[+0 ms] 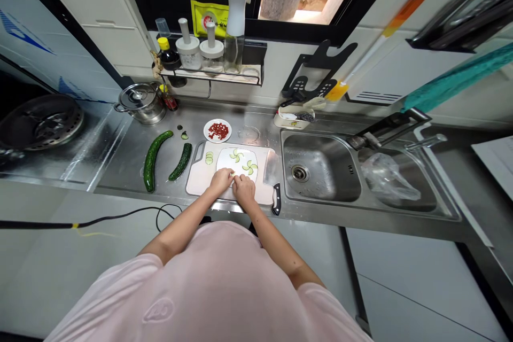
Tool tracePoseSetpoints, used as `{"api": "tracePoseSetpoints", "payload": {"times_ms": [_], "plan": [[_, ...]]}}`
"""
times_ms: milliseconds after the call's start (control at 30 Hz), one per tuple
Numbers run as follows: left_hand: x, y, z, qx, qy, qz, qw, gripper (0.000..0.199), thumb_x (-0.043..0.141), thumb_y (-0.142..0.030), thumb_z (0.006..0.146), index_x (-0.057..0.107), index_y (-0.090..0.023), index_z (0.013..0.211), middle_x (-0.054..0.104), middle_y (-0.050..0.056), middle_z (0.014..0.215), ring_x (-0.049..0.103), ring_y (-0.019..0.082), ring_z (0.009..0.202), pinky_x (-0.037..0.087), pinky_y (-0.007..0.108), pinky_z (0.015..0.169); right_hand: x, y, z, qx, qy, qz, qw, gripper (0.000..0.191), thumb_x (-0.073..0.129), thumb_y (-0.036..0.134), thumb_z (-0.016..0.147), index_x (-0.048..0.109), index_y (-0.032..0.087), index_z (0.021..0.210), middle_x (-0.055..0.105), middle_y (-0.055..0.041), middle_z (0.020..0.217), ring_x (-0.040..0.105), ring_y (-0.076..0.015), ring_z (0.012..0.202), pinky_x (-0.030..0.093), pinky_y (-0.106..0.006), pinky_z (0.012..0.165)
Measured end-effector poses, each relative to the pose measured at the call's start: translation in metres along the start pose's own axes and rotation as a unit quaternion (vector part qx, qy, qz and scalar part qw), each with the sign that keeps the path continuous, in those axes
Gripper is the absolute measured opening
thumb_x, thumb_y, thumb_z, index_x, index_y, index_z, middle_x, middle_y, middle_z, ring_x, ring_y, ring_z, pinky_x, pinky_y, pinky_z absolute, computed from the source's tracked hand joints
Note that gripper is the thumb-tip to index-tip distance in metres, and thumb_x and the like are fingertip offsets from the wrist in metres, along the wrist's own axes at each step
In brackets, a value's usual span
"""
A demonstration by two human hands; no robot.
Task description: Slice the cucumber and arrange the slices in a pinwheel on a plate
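Observation:
Over the near edge of a white plate (243,156), my left hand (221,180) and my right hand (244,191) meet with fingertips pinched. A small pale green bit, seemingly a cucumber slice (233,175), shows between them, mostly hidden by the fingers. On the plate, cucumber slices form two pinwheel shapes, one at the back (236,155) and one at the right (250,167). The plate rests on a pale cutting board (194,186). Left of it lie a few loose cucumber slices (209,157). A black-handled knife (277,199) lies at the board's right end.
Left of the board lie a long cucumber (151,163), a shorter cut cucumber (181,162) and end pieces (184,135). Behind it sits a small plate (206,131) of red bits. A steel pot (146,109) stands back left; a sink (320,192) is to the right.

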State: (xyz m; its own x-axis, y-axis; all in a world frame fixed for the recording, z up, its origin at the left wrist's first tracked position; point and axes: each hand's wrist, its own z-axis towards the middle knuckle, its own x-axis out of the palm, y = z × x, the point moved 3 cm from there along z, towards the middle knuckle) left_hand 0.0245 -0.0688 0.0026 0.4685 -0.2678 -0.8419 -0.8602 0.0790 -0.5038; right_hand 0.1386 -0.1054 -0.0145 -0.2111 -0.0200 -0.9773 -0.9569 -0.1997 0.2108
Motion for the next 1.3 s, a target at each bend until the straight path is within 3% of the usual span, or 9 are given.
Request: {"api": "tracePoseSetpoints", "payload": {"times_ms": [300, 900, 1133, 1300], "plan": [[-0.003, -0.002, -0.001, -0.007, 0.001, -0.002, 1.000, 0.027, 0.051, -0.017, 0.082, 0.065, -0.018, 0.106, 0.066, 0.006, 0.093, 0.058, 0.017, 0.090, 0.042, 0.026, 0.083, -0.003, 0.001, 0.001, 0.003, 0.030, 0.000, 1.000, 0.022, 0.043, 0.024, 0.090, 0.061, 0.020, 0.102, 0.055, -0.0073, 0.093, 0.045, -0.0185, 0.086, 0.026, -0.028, 0.070], [-0.002, -0.003, -0.002, -0.019, 0.009, 0.000, 1.000, 0.029, 0.049, -0.016, 0.083, 0.064, -0.018, 0.108, 0.065, 0.007, 0.095, 0.058, 0.017, 0.090, 0.043, 0.027, 0.084, -0.002, 0.002, 0.002, -0.002, 0.031, -0.006, 0.999, 0.021, 0.044, 0.025, 0.090, 0.060, 0.021, 0.102, 0.055, -0.0068, 0.093, 0.046, -0.0184, 0.085, 0.027, -0.028, 0.070], [-0.003, -0.001, -0.005, 0.003, -0.021, -0.035, 0.999, 0.026, 0.053, -0.020, 0.082, 0.064, -0.019, 0.105, 0.065, 0.004, 0.087, 0.058, 0.016, 0.083, 0.043, 0.026, 0.080, -0.007, -0.001, 0.003, 0.018, 0.019, 0.019, 0.999, 0.020, 0.043, 0.023, 0.089, 0.060, 0.020, 0.100, 0.057, -0.0061, 0.093, 0.048, -0.0180, 0.085, 0.029, -0.027, 0.070], [-0.009, 0.005, -0.007, 0.003, -0.099, -0.097, 0.990, 0.022, 0.052, -0.023, 0.082, 0.065, -0.018, 0.099, 0.066, 0.002, 0.084, 0.058, 0.013, 0.078, 0.043, 0.023, 0.079, -0.022, -0.010, 0.000, 0.032, -0.039, 0.069, 0.996, 0.025, 0.041, 0.022, 0.089, 0.060, 0.018, 0.104, 0.059, -0.0062, 0.092, 0.050, -0.0180, 0.086, 0.031, -0.026, 0.073]]}}
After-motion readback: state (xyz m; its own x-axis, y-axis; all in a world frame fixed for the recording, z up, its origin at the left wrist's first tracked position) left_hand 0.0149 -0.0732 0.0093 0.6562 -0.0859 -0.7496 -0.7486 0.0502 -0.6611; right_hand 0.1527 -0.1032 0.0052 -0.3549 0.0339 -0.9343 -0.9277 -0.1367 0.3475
